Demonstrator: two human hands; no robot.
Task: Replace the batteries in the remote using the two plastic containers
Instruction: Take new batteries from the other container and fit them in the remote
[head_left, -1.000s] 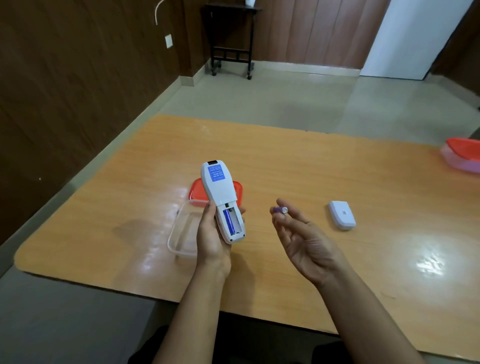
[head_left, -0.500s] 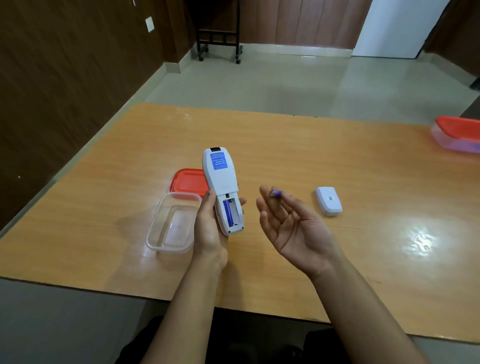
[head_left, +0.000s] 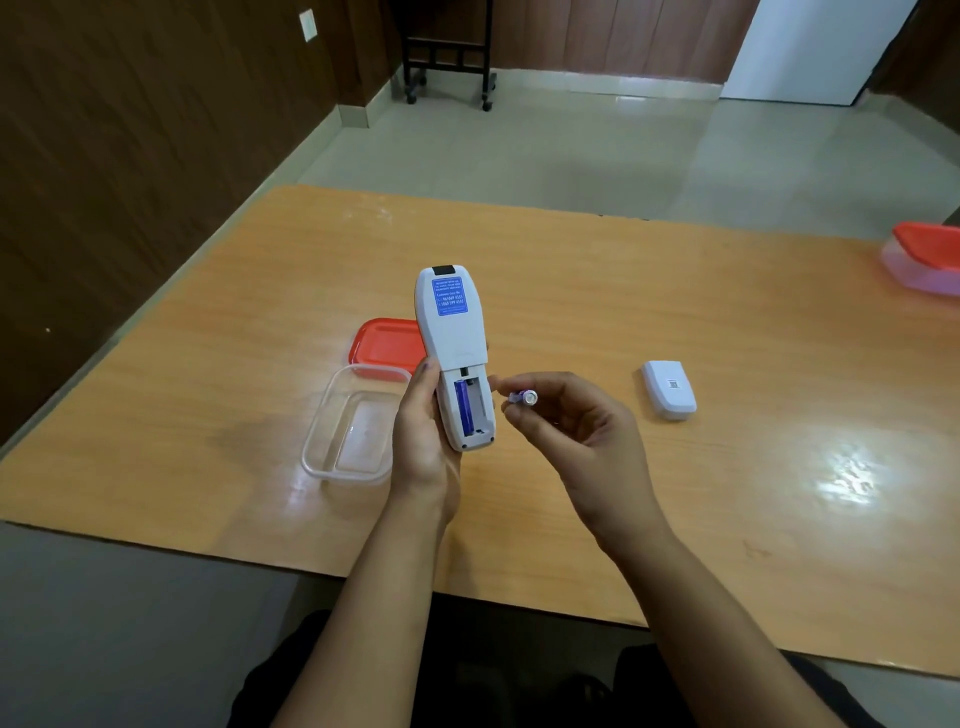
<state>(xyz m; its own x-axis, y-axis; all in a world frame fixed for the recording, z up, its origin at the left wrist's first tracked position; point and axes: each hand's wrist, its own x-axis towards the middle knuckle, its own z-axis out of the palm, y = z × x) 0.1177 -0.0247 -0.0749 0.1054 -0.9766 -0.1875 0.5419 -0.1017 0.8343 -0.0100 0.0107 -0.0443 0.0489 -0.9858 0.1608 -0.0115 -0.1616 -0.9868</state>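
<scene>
My left hand (head_left: 423, 436) holds a white remote (head_left: 452, 338) back side up, its battery bay uncovered with one purple battery (head_left: 463, 408) in the left slot and the right slot bare. Just right of the bay, my right hand (head_left: 576, 431) pinches a second purple battery (head_left: 522, 397) between thumb and fingertips, its metal end facing me. The white battery cover (head_left: 668, 397) lies on the table to the right. An open clear container (head_left: 350, 426) sits left of my left hand, its red lid (head_left: 387, 345) lying behind it.
A second clear container with a red lid on (head_left: 927, 262) stands at the table's far right edge. The wooden table (head_left: 623, 270) ends close to my body. A dark panelled wall runs on the left; a black wheeled stand (head_left: 449, 57) is at the back.
My right hand has turned from palm-up to a pinch and brought its battery left, close to the remote's bay. The remote stays in my left hand.
</scene>
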